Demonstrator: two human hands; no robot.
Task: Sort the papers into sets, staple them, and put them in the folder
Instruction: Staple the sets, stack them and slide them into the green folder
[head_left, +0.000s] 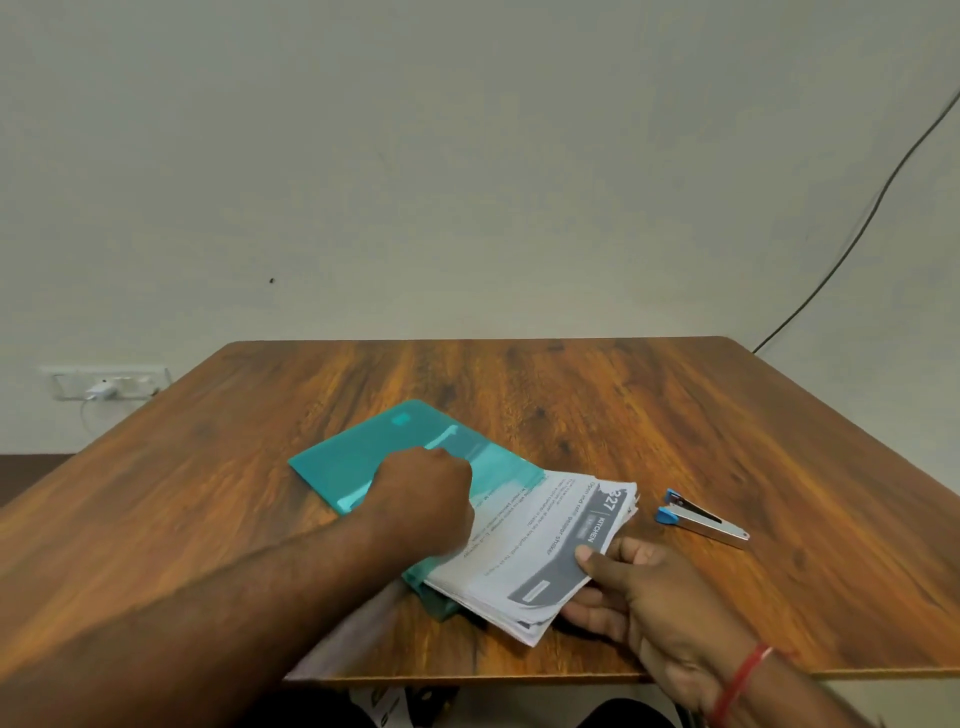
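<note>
A teal plastic folder (363, 457) lies on the wooden table (623, 415), its front flap lifted. My left hand (426, 493) grips that flap with curled fingers. A stack of printed papers (540, 545) sticks partway out of the folder's right side. My right hand (628, 587) pinches the stack's near right corner, thumb on top and fingers underneath. A small stapler (701, 517), silver with blue ends, lies on the table just right of the papers, apart from both hands.
The table's near edge (467, 675) runs just below my forearms. Behind the table, a white wall carries a socket strip with a plugged charger (104, 387) at left and a dark cable (857, 234) hanging at right.
</note>
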